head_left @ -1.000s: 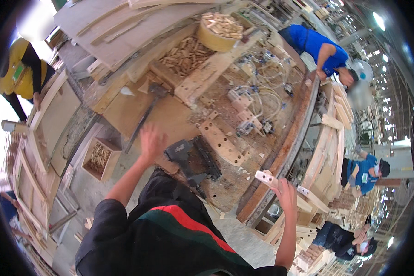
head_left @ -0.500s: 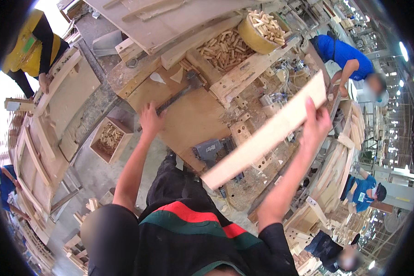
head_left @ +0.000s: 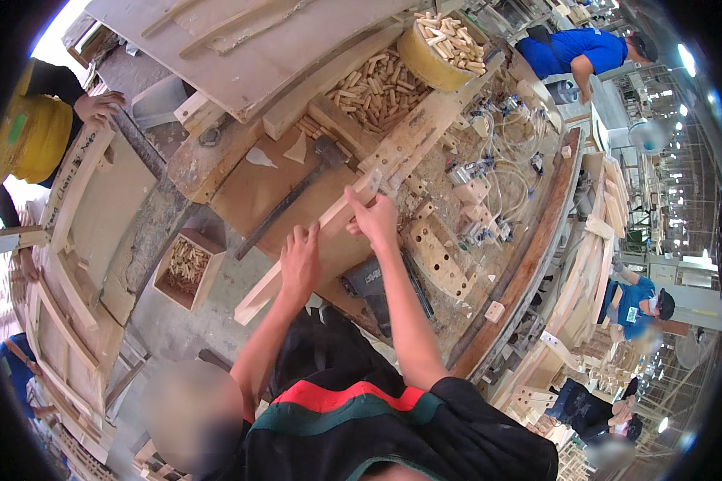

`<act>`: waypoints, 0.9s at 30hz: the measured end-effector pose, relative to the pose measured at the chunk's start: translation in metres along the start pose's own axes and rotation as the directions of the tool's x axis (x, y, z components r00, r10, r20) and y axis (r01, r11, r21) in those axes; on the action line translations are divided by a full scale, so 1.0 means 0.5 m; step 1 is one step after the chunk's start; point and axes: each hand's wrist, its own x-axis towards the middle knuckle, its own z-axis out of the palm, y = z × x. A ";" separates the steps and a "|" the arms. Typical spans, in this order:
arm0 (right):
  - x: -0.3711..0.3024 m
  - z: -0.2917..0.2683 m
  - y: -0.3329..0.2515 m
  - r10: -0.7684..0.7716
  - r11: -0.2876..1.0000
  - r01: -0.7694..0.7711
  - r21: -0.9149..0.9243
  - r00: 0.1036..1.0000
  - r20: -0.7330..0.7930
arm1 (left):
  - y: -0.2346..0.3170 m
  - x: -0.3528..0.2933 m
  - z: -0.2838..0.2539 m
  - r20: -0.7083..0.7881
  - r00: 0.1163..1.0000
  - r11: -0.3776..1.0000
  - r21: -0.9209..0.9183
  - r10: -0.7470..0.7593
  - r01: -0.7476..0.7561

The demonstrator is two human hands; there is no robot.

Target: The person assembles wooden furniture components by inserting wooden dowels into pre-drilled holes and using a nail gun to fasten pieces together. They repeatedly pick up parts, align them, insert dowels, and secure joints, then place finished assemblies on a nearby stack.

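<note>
gripping: both hands are on one pale wooden strip (head_left: 334, 216); half a second ago only the right had it.
left hand: fingers (head_left: 301, 258) curled over the strip's middle; earlier this hand was by the hammer handle, without the strip.
right hand: thumb and fingers (head_left: 375, 222) pinching the strip near its far end; it has come in from the bench's right side.
strip: slanting in front of the body, near end toward the lower left, far end over the brown board (head_left: 245, 186); whether it touches the board, i cannot tell. before, it hung farther right, above the nail gun.
hammer: lying on the board (head_left: 279, 212) beyond the strip, seemingly unmoved.
nail gun: dark, beside the right forearm (head_left: 363, 282) and partly hidden by it; the strip no longer covers it.
drilled block: on the bench, right of the gun (head_left: 439, 250), now in fuller view.
dowels: loose in a bench compartment (head_left: 377, 90), heaped in a yellow tub (head_left: 427, 66), more in a floor box (head_left: 209, 279).
co-workers: one in yellow at left (head_left: 30, 144), a hand shifted along; one in blue at upper right (head_left: 573, 53), now farther from the bench.
</note>
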 end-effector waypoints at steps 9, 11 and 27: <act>0.362 -0.118 -0.143 -0.525 0.722 0.387 -0.574 0.846 -0.090 | -0.063 0.019 0.019 -0.018 0.996 0.986 0.144 0.083 -0.080; 0.459 -0.100 -0.171 -0.550 0.617 0.349 -0.706 0.832 -0.069 | -0.033 0.047 0.007 -0.091 0.989 0.990 0.090 0.120 -0.112; 0.181 -0.082 -0.153 -0.419 0.905 0.392 0.165 0.887 0.194 | -0.020 0.099 0.043 0.166 0.986 0.999 0.035 -0.030 0.024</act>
